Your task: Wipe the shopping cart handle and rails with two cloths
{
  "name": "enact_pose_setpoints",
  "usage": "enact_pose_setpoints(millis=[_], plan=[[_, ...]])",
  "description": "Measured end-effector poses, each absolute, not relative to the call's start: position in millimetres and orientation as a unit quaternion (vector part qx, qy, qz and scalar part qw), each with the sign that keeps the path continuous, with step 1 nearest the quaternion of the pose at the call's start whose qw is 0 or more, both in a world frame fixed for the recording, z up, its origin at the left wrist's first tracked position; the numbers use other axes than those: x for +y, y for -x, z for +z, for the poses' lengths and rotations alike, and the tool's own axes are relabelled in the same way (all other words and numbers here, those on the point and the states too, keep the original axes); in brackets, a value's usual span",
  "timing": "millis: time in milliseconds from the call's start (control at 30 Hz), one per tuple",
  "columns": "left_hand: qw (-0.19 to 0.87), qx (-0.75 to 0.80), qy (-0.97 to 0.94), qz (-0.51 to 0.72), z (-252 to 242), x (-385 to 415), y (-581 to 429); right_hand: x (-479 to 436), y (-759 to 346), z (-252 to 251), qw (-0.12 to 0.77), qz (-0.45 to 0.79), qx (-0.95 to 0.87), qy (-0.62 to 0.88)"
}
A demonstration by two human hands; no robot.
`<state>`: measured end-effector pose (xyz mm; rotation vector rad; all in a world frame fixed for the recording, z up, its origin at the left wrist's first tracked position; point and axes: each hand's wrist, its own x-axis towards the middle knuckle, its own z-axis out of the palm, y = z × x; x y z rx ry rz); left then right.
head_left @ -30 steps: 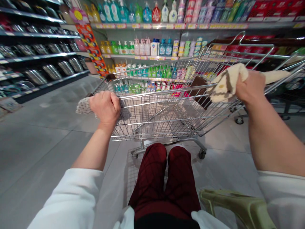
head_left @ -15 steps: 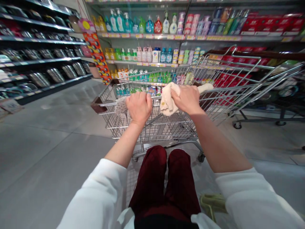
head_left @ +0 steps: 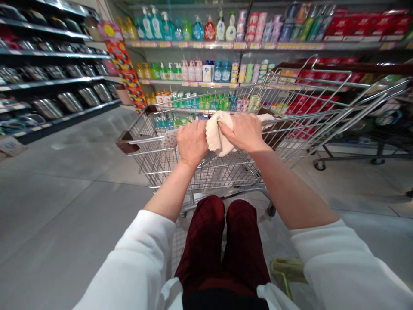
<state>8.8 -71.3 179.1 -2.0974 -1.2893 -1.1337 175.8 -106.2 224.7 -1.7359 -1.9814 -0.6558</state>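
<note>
A metal shopping cart point(head_left: 206, 183) stands sideways in front of my knees. My left hand point(head_left: 192, 144) is closed over its near top rail, gripping a grey dotted cloth point(head_left: 169, 138) that sticks out on the left. Just to its right, my right hand point(head_left: 247, 132) is wrapped around a cream cloth point(head_left: 220, 141) on the same rail. One end of this cloth pokes out past the right side of my hand. The two hands almost meet at the cream cloth. How far each cloth wraps the rail is hidden under my fingers.
Another cart point(head_left: 338, 103) adjoins on the right, with a caster point(head_left: 319, 165) on the floor. Behind are shelves of pump bottles point(head_left: 217, 71) and red boxes point(head_left: 364, 26). Metal pots point(head_left: 69, 101) line shelves at left. A green stool-like object point(head_left: 287, 270) is by my right leg.
My left hand has slid right along the rail with the grey dotted cloth, closing most of the gap to the cream cloth. My right hand keeps its grip. The view has shifted slightly.
</note>
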Motion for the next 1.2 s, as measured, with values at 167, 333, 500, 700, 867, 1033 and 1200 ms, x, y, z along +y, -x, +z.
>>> enact_pose_setpoints(millis=[167,333,500,700,867,1033,1200], plan=[[0.222,-0.499,0.731,-0.409,173.0,-66.0,32.1,-105.6,-182.3,222.9,0.211,-0.235,-0.721,0.616],[0.240,-0.537,0.710,-0.387,168.8,-61.9,92.9,-103.3,-186.1,220.4,0.213,-0.237,-0.719,0.618],[0.226,-0.547,0.712,-0.379,169.1,-62.2,116.7,-104.3,-208.9,219.0,0.221,-0.243,-0.700,0.634],[0.220,-0.568,0.698,-0.377,167.5,-60.0,112.0,-114.4,-263.5,230.0,0.178,-0.266,-0.630,0.708],[0.206,-0.561,0.698,-0.393,166.3,-57.9,115.2,-119.3,-290.7,234.4,0.146,-0.292,-0.609,0.723],[0.212,-0.570,0.695,-0.383,166.8,-58.5,114.4,-114.4,-317.6,232.9,0.133,-0.307,-0.573,0.748],[0.210,-0.566,0.696,-0.389,166.3,-59.2,114.4,-114.7,-370.3,238.9,0.097,-0.299,-0.505,0.804]])
